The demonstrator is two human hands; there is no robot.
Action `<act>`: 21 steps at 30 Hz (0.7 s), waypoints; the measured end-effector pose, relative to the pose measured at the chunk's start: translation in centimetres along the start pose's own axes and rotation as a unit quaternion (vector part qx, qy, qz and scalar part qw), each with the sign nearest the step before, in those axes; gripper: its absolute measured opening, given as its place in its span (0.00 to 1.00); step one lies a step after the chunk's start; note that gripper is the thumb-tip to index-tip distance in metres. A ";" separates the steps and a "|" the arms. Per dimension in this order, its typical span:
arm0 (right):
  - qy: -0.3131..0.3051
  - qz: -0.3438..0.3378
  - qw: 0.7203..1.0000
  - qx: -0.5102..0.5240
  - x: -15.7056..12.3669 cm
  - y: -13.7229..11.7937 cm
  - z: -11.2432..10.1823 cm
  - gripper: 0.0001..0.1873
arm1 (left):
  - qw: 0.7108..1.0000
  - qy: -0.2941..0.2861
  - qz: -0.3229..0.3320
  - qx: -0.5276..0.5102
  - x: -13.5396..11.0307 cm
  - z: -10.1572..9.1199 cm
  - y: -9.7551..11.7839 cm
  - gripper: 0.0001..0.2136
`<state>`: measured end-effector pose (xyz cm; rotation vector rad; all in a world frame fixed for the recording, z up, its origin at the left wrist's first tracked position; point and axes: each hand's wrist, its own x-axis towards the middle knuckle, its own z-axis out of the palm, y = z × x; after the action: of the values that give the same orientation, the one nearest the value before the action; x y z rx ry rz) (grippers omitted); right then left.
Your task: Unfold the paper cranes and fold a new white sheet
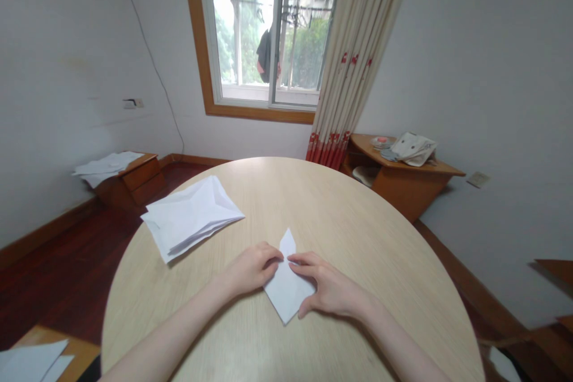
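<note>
A white folded paper (286, 295) lies on the round table (358, 239) in front of me, shaped like a kite with a narrower pointed tip at its far end. Curled fingers of my left hand (253, 268) grip its left edge near the narrow neck. From the other side, my right hand (331, 286) holds the paper, its fingertips on the upper part by the neck and its thumb at the lower right edge. Both sets of fingertips almost meet at the middle. The paper's underside is hidden.
A stack of creased white paper sheets (192, 215) rests at the table's left. Beyond the table stand a low drawer cabinet (141, 176) and a corner desk (403, 185) with a bag (414, 149) on it. More paper (33, 361) lies at lower left.
</note>
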<state>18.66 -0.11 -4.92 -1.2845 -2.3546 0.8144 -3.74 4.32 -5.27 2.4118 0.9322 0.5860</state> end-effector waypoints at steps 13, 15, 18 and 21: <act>-0.011 0.000 1.000 0.017 0.0 -0.3 -0.6 0.44 | 1.000 -0.003 0.005 0.014 0.0 -0.2 0.4 0.12; -0.012 -0.002 1.000 0.019 0.1 -0.3 -0.6 0.44 | 1.000 -0.005 0.004 0.017 0.0 -0.2 0.4 0.12; -0.009 -0.003 1.000 0.020 0.1 -0.2 -0.7 0.42 | 1.000 -0.005 0.003 0.014 0.0 -0.3 0.6 0.11; -0.010 0.002 1.000 0.024 0.1 -0.1 -0.8 0.40 | 1.000 -0.012 -0.004 0.001 0.0 -0.6 0.8 0.12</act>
<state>18.96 0.15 -4.24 -1.2672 -2.3339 0.8832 -3.67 3.92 -4.31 2.4093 0.9325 0.5513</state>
